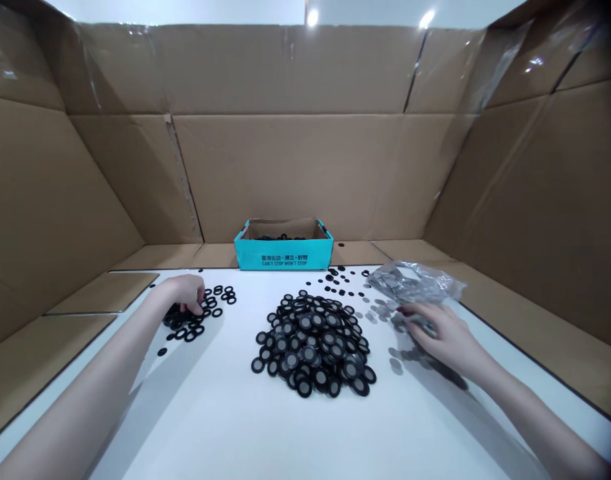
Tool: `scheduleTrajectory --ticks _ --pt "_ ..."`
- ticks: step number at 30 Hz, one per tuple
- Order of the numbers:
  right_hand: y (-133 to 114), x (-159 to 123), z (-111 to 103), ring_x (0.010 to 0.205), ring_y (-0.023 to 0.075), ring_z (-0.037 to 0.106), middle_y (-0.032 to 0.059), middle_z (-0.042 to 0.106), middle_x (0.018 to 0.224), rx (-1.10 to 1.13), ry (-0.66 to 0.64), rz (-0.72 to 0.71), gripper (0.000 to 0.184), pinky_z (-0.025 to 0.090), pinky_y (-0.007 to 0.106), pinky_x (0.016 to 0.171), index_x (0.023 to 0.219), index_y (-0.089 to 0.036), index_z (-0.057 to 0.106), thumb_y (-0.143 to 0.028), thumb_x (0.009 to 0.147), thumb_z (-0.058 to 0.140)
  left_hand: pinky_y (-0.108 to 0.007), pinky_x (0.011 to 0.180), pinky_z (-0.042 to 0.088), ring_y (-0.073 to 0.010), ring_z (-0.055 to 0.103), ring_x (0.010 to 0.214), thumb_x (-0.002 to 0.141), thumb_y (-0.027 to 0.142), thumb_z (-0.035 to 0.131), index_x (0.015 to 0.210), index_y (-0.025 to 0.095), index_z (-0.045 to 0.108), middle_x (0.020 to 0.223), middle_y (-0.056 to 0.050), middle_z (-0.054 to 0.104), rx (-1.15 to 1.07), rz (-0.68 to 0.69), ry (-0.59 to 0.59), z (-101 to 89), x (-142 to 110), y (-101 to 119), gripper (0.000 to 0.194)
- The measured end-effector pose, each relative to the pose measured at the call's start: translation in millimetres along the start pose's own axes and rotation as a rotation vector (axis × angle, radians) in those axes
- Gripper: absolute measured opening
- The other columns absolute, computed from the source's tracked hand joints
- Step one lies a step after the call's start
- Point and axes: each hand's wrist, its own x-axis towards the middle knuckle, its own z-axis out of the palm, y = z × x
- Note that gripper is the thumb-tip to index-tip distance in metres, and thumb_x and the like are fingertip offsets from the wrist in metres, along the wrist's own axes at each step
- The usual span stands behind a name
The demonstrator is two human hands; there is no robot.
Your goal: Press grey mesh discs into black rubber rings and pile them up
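Observation:
At the left, my left hand point(186, 292) reaches down into a heap of black rings point(180, 321). Its fingers are curled and pinched at a ring, with the fingertips partly hidden. On the right, my right hand point(442, 330) is low over scattered grey discs point(396, 365), thumb and forefinger bent toward each other with a gap between the tips. A clear plastic bag point(418, 281) holding more grey discs lies just beyond it. Between the hands is a large pile of black rings with grey centres point(312, 343).
A turquoise box point(284, 255) with black pieces inside stands at the back of the white table point(215, 413). Small black discs point(335, 283) are scattered in front of it to the right. Cardboard walls point(295, 173) enclose the back and both sides.

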Motion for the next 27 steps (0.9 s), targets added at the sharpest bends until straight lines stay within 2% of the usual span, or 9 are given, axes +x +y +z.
scheduleTrajectory --ticks 4,8,10,15,21,27 --pt "20 -11 10 0.1 0.0368 0.059 0.0118 0.072 0.105 -0.223 -0.029 0.027 0.035 0.043 0.046 0.071 0.097 -0.024 0.074 -0.042 0.08 0.049 -0.031 0.073 0.054 -0.0159 0.066 0.077 0.086 0.031 0.065 0.093 0.013 0.065 0.089 -0.004 0.069 -0.008 0.01 0.07 -1.0 3 -4 0.02" --pt "17 -14 14 0.096 0.0336 0.059 0.0098 0.074 0.099 -0.261 -0.001 0.024 0.032 0.04 0.043 0.072 0.094 -0.025 0.075 -0.038 0.083 0.049 -0.026 0.071 0.048 -0.0233 0.065 0.091 0.059 0.032 0.077 0.081 0.021 0.07 0.096 -0.005 0.072 -0.007 0.018 0.206 -2.9 7 -8 0.026" --pt "14 -14 15 0.094 0.0333 0.058 0.0095 0.074 0.094 -0.263 0.018 0.032 0.03 0.039 0.043 0.071 0.09 -0.025 0.076 -0.036 0.083 0.049 -0.025 0.069 0.047 -0.0249 0.065 0.092 0.053 0.035 0.076 0.077 0.022 0.071 0.095 -0.005 0.073 -0.018 0.031 0.232 -3.4 7 -9 0.027" --pt "9 -11 12 0.089 0.0329 0.06 0.0084 0.075 0.087 -0.245 0.052 0.047 0.029 0.038 0.043 0.072 0.082 -0.025 0.075 -0.033 0.082 0.046 -0.024 0.067 0.047 -0.0236 0.066 0.087 0.053 0.035 0.072 0.079 0.023 0.073 0.09 -0.004 0.073 -0.052 0.069 0.243 -5.0 7 -11 0.028" --pt "8 -9 3 0.086 0.0347 0.064 0.013 0.074 0.083 -0.157 0.098 0.08 0.032 0.043 0.046 0.071 0.088 -0.021 0.073 -0.032 0.079 0.044 -0.023 0.064 0.046 -0.0209 0.069 0.077 0.057 0.026 0.066 0.08 0.021 0.072 0.082 -0.004 0.074 -0.073 0.052 0.267 -8.5 6 -12 0.024" --pt "9 -7 -2 0.082 0.0311 0.069 0.008 0.075 0.081 0.025 0.107 0.132 0.025 0.05 0.042 0.072 0.087 -0.023 0.07 -0.033 0.072 0.052 -0.023 0.06 0.044 -0.0194 0.068 0.071 0.061 0.026 0.062 0.072 0.02 0.069 0.07 -0.002 0.073 -0.08 0.059 0.32 -12.3 -2 -2 0.014"
